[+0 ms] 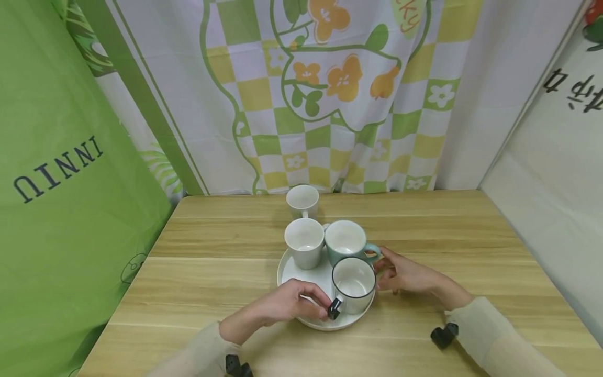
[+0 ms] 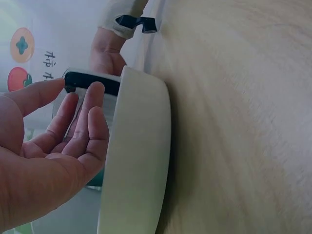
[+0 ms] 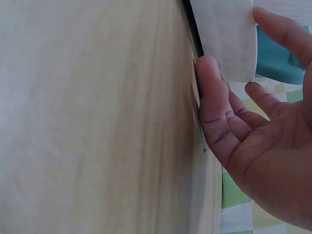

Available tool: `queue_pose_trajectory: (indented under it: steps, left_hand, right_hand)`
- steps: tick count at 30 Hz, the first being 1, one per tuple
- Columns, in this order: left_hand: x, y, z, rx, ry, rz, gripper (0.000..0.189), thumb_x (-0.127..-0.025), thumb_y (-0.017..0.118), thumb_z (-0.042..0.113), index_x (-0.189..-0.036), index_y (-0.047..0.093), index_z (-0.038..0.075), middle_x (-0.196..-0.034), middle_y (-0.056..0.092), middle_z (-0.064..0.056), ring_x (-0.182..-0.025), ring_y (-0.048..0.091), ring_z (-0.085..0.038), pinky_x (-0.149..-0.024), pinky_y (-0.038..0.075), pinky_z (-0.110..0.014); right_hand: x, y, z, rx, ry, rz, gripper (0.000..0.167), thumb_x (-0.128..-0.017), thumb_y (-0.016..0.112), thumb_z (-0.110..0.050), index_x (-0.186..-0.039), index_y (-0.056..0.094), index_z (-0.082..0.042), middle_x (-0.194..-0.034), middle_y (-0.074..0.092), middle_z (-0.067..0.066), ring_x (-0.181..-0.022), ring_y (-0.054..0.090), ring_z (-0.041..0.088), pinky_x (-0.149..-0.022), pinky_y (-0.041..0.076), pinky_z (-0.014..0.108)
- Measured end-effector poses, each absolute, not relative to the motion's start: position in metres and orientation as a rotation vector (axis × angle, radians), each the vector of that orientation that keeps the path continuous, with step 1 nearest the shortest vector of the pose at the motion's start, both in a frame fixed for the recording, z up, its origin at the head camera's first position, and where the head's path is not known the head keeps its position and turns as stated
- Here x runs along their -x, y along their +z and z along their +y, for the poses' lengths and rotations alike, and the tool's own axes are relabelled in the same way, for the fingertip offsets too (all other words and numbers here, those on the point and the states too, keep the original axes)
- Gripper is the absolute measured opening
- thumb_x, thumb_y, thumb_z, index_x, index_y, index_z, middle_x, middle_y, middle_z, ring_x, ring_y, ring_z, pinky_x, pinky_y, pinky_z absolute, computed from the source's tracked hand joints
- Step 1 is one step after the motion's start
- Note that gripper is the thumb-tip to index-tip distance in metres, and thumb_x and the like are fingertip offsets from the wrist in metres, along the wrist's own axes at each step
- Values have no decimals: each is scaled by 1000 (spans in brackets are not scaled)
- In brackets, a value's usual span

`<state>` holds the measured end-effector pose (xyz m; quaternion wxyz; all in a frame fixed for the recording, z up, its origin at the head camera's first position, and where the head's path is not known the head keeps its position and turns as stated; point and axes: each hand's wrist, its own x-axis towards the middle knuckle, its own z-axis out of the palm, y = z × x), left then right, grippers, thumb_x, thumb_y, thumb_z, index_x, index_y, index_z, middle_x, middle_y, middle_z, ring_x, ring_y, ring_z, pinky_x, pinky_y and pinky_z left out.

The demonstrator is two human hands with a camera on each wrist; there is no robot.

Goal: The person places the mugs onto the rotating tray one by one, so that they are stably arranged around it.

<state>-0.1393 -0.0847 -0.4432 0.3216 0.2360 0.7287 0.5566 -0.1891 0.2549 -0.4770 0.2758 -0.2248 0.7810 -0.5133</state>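
So there's a checkered floral cloth [image 1: 344, 112] hanging behind a wood-grain table [image 1: 433, 225], and the action centres on a black-rimmed mug [image 1: 355, 288] standing upright at the front right of a round white plate [image 1: 288, 269]. Left hand [image 1: 287, 303] looks to have its black handle [image 1: 334, 309] pinched between thumb and fingertips. Right hand [image 1: 407, 272] curls in by the plate's right edge; can't tell if it actually grips anything. Behind that mug, also on the plate, are a teal mug [image 1: 346, 238] and a white cup [image 1: 305, 243]; a second white cup [image 1: 302, 199] stands farther back. My read: positioning the mug is the step in hand, and the next move calls for a steady handle without bumping the teal one.
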Motion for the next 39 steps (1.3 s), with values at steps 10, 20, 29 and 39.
queue_pose_trajectory:
  steps: [10,20,29,39]
  left_hand:
    - [152,-438,-105,-630,1448,1967,24,-94,68,12,-113,69,-1,-108,71,-25,-92,67,-6,-85,51,-18]
    - [159,-438,-119,-565,1432,2031,22,-93,69,17,-110,70,3,-105,73,-13,-93,67,-7,-83,53,-22]
    - [172,-442,-132,-565,1424,2090,24,-94,68,18,-112,70,3,-106,72,-12,-93,66,-9,-81,54,-26]
    - [181,-439,-144,-506,1424,2105,26,-95,67,21,-115,68,4,-101,72,-2,-92,65,-13,-78,54,-32]
  right_hand:
    - [189,-475,255,617,-1367,2102,78,-91,69,-9,-152,20,-6,-130,52,31,-86,68,17,-58,53,31]
    - [189,-475,255,613,-1367,2106,81,-90,73,-12,-152,20,-9,-130,52,31,-87,68,17,-58,54,31]
    - [189,-476,255,600,-1374,2107,82,-90,74,-13,-152,21,-9,-130,53,31,-87,68,18,-58,54,32]
    - [189,-477,256,603,-1369,2114,82,-90,73,-14,-152,20,-10,-131,53,31,-88,69,19,-59,55,32]
